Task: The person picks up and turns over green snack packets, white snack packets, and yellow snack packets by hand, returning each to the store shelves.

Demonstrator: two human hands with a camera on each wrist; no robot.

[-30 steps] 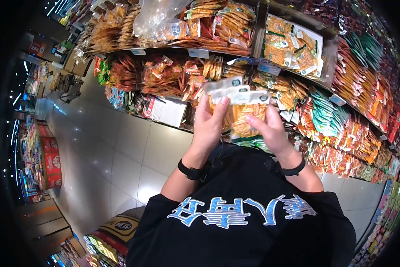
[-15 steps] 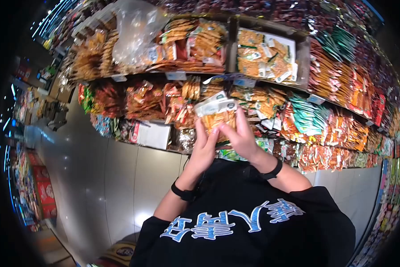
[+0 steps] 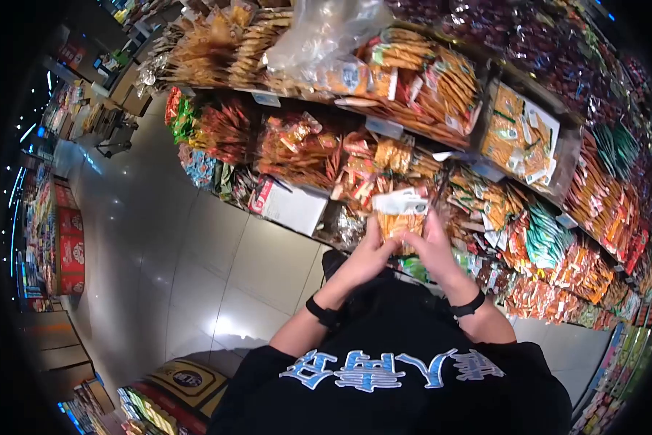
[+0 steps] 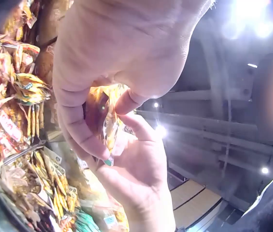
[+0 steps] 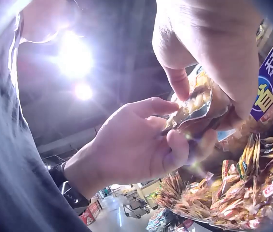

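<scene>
Clear snack packets (image 3: 400, 219) with yellow-orange contents and a pale top strip are held in front of the chest, stacked together. On one side my left hand (image 3: 369, 259) grips their edge, its thumb over the near face. Opposite it, my right hand (image 3: 438, 251) holds the other edge, thumb also on the front. In the left wrist view, the left hand's curled fingers (image 4: 81, 123) wrap behind a packet (image 4: 110, 104). The right wrist view shows the packets' lower edges (image 5: 199, 106) pinched between both hands.
Tiered shelves of packaged snacks (image 3: 297, 148) stand just beyond the hands. A clear plastic bag (image 3: 326, 36) lies on the upper tier, left of an open box of packets (image 3: 518, 138). A white card (image 3: 289, 206) fronts the lower tier. Tiled floor (image 3: 188, 239) extends to the left.
The packets were spread in a fan between the hands and are now drawn together in a stack. Both hands have come closer together. The head view has shifted.
</scene>
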